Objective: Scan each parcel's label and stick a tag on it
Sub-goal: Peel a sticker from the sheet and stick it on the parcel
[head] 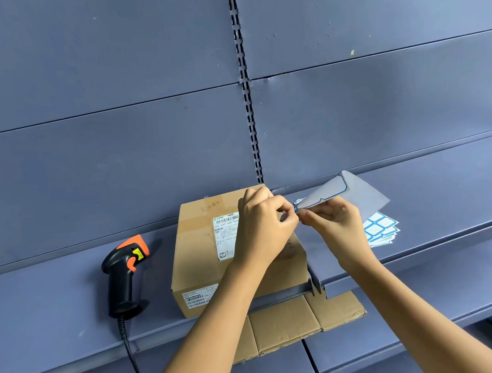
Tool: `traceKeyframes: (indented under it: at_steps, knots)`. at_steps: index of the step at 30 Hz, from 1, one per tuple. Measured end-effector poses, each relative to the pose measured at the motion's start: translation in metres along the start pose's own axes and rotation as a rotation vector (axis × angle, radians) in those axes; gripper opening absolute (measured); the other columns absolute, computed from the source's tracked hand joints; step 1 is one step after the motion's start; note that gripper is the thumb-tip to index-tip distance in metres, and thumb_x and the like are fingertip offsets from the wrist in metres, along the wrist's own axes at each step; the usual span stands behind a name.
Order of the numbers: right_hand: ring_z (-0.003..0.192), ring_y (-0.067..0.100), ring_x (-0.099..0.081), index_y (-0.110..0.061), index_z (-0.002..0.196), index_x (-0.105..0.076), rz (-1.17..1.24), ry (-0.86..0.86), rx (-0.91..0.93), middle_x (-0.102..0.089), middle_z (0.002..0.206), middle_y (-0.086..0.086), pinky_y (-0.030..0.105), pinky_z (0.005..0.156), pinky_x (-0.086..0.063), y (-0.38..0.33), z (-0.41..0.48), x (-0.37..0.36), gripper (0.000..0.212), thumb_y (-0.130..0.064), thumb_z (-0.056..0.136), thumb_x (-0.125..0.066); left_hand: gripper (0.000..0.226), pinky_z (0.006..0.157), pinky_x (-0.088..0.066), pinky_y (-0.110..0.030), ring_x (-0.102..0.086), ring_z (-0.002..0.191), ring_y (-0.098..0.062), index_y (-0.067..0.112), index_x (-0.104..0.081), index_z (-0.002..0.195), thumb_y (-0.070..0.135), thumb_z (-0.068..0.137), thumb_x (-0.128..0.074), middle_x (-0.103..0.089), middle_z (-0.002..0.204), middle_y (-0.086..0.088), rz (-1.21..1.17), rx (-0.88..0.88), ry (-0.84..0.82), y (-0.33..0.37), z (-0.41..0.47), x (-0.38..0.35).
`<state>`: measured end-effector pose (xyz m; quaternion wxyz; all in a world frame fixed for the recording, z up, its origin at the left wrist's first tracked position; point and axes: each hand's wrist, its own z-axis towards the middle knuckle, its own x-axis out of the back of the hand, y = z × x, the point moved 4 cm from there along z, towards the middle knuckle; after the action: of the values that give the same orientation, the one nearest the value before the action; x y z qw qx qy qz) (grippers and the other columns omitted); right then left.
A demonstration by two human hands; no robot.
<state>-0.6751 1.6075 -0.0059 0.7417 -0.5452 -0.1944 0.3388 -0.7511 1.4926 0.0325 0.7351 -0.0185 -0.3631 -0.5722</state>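
A brown cardboard parcel [199, 259] sits on the blue-grey shelf [54, 292], a white shipping label [225, 235] on its top and a smaller barcode label on its front face. Above the parcel's right side my left hand [262, 229] pinches a small blue-edged tag at the corner of a tag sheet [355, 191]. My right hand [336, 226] holds that sheet, bent upward. A black and orange barcode scanner [127, 271] lies on the shelf left of the parcel, its cable hanging over the front edge.
A stack of blue-bordered tag sheets [382, 231] lies on the right shelf section behind my right hand. A flattened piece of cardboard [295, 321] sticks out from the shelf below. A slotted upright [247, 97] divides the back panels.
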Motion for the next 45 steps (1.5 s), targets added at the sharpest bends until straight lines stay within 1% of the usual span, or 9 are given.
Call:
traceKeyframes:
  at_steps: [2,4,11,15,20,24,28,34,45]
  knots:
    - [0.067,0.011,-0.069,-0.002,0.076,-0.067,0.042,-0.007,-0.032,-0.073,0.067,-0.003,0.022,0.070,-0.056,0.000,0.000,0.000,0.006,-0.001,0.080,-0.071,0.006,0.067,-0.036,-0.026,-0.049,0.076,-0.020,0.012,-0.071,0.066,0.012,0.072,-0.071,-0.057,0.068,-0.003,-0.019,0.013,-0.013,0.000,-0.001,0.001]
    - [0.068,0.014,-0.069,-0.009,0.073,-0.070,0.080,-0.021,-0.048,-0.074,0.069,0.000,0.026,0.073,-0.056,0.000,0.000,0.000,0.011,-0.001,0.081,-0.070,0.004,0.066,-0.038,-0.027,-0.051,0.077,-0.020,0.013,-0.074,0.072,0.015,0.073,-0.072,-0.058,0.069,-0.003,-0.023,0.000,-0.018,0.001,-0.002,0.002]
    - [0.069,0.014,-0.067,-0.012,0.072,-0.074,0.054,-0.051,-0.037,-0.073,0.068,0.002,0.025,0.073,-0.056,-0.003,0.001,0.000,0.015,-0.002,0.082,-0.068,0.010,0.067,-0.041,-0.031,-0.049,0.076,-0.019,0.014,-0.075,0.073,0.022,0.071,-0.069,-0.053,0.066,0.000,0.084,-0.094,0.010,0.003,-0.001,0.000]
    - [0.070,0.006,-0.069,-0.012,0.073,-0.074,-0.002,-0.071,0.010,-0.074,0.070,-0.004,0.017,0.070,-0.053,-0.006,-0.001,0.001,0.016,-0.001,0.083,-0.068,0.004,0.066,-0.040,-0.033,-0.052,0.071,-0.024,0.012,-0.073,0.069,0.016,0.068,-0.075,-0.053,0.064,0.000,0.140,-0.147,-0.028,0.009,0.000,0.001]
    - [0.085,0.013,-0.071,-0.003,0.087,-0.075,-0.071,-0.112,0.095,-0.076,0.084,0.000,0.021,0.078,-0.055,-0.007,-0.003,0.003,0.010,-0.001,0.085,-0.066,0.005,0.066,-0.039,-0.034,-0.052,0.074,-0.025,0.014,-0.073,0.065,0.013,0.069,-0.076,-0.056,0.064,-0.003,0.058,-0.040,-0.125,0.009,0.006,0.001]
    - [0.083,0.010,-0.071,-0.009,0.085,-0.075,-0.117,-0.109,0.121,-0.076,0.083,-0.003,0.022,0.077,-0.055,-0.006,-0.002,0.004,0.009,-0.004,0.083,-0.069,0.008,0.063,-0.042,-0.036,-0.052,0.073,-0.025,0.014,-0.073,0.065,0.017,0.071,-0.069,-0.055,0.064,-0.003,0.020,-0.007,-0.149,0.010,0.006,0.003]
    - [0.082,0.009,-0.071,-0.014,0.084,-0.074,-0.103,-0.116,0.151,-0.075,0.083,-0.006,0.020,0.075,-0.054,-0.008,-0.004,0.002,0.012,-0.003,0.084,-0.068,0.009,0.061,-0.042,-0.036,-0.048,0.067,-0.020,0.015,-0.072,0.063,0.018,0.069,-0.067,-0.047,0.061,0.005,-0.003,-0.003,-0.111,0.008,0.006,0.004]
    - [0.080,0.008,-0.071,-0.016,0.079,-0.074,-0.012,-0.105,0.079,-0.075,0.078,-0.006,0.018,0.075,-0.054,-0.007,-0.003,0.000,0.017,-0.001,0.084,-0.067,0.010,0.065,-0.048,-0.037,-0.055,0.073,-0.018,0.015,-0.073,0.066,0.014,0.076,-0.069,-0.060,0.072,-0.001,-0.149,0.125,-0.141,-0.001,0.005,0.002]
    - [0.080,0.009,-0.071,-0.015,0.083,-0.073,0.066,-0.093,0.052,-0.075,0.079,-0.006,0.017,0.075,-0.054,-0.008,-0.003,-0.001,0.017,0.001,0.084,-0.065,0.011,0.061,-0.048,-0.026,-0.057,0.071,-0.011,0.018,-0.073,0.070,0.016,0.080,-0.071,-0.063,0.076,0.002,-0.302,0.305,-0.187,-0.006,0.005,-0.001]
